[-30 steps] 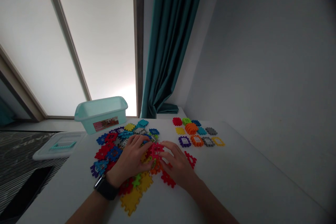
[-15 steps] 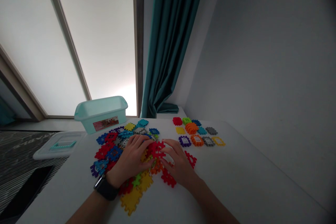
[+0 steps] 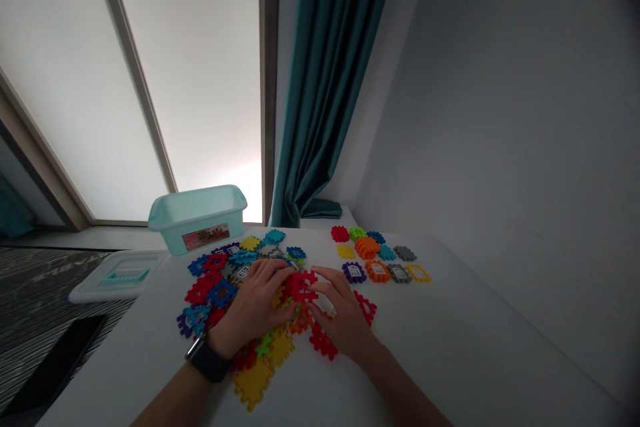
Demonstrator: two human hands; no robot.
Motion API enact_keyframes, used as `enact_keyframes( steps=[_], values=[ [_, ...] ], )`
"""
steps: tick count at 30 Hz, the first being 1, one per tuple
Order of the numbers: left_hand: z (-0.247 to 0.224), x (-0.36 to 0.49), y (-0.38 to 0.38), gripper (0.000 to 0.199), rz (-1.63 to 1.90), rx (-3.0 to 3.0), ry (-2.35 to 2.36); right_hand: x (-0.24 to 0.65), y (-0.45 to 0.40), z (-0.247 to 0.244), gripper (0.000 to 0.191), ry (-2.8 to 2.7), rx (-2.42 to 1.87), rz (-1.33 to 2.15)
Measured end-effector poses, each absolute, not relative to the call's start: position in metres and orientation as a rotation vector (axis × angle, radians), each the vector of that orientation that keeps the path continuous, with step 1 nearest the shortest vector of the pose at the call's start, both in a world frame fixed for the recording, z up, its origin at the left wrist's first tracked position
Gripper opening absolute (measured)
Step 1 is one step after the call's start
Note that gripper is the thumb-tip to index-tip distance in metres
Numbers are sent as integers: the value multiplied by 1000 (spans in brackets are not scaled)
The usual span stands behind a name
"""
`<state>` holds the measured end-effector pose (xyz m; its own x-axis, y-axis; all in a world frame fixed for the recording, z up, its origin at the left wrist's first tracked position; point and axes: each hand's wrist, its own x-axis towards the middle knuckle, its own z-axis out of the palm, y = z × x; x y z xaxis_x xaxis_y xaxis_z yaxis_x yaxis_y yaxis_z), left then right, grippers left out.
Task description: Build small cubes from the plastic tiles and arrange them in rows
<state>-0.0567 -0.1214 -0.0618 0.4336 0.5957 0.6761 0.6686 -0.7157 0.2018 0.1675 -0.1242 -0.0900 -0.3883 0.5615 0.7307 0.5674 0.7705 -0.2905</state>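
Observation:
Both my hands are over a heap of interlocking plastic waffle blocks (image 3: 225, 300) in red, blue, yellow, purple and other colours. My left hand (image 3: 253, 303), with a black smartwatch (image 3: 207, 359) on its wrist, and my right hand (image 3: 343, 323) grip a red waffle block (image 3: 300, 287) from opposite sides. The block sits just above the heap, and my fingers hide parts of its edges. A separate red block (image 3: 366, 307) lies just beyond my right hand, and yellow blocks (image 3: 255, 380) lie below my left wrist.
Sorted blocks (image 3: 375, 253) lie in loose rows at the back right of the white table (image 3: 450, 333). A mint plastic box (image 3: 197, 220) stands behind the heap, with its lid (image 3: 119, 276) at the left table edge. A teal curtain (image 3: 325, 80) hangs behind.
The red block has gone from tilted to flatter, and more of it shows between my hands. My view has shifted slightly.

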Motion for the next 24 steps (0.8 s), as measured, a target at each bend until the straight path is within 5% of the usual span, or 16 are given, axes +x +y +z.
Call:
enact_keyframes(
  steps=[24],
  values=[
    [-41, -37, -88, 43, -1146, -2639, -1139, 198, -93, -56, 30, -2131, -836, 41]
  ],
)
